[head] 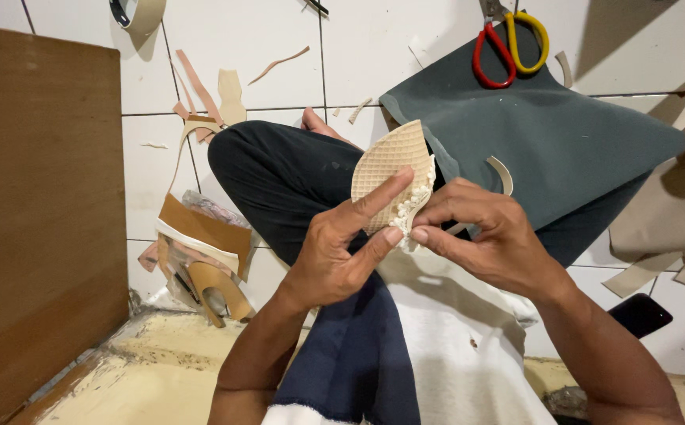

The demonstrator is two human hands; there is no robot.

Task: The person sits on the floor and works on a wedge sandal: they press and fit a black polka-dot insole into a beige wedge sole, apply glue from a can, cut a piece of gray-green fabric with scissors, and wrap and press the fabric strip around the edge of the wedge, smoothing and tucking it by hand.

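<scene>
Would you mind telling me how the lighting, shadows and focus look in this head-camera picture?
Head view: even, soft light with no harsh glare on the tiles; the scissors and grey sheet cast mild shadows; the left hand, right hand and sole are sharp; edges bow slightly from the wide lens.

I see a tan sole piece with a waffle-grid pattern and cream lace trim, scissors with one red and one yellow handle, a grey-green sheet, and white floor tiles.
</scene>
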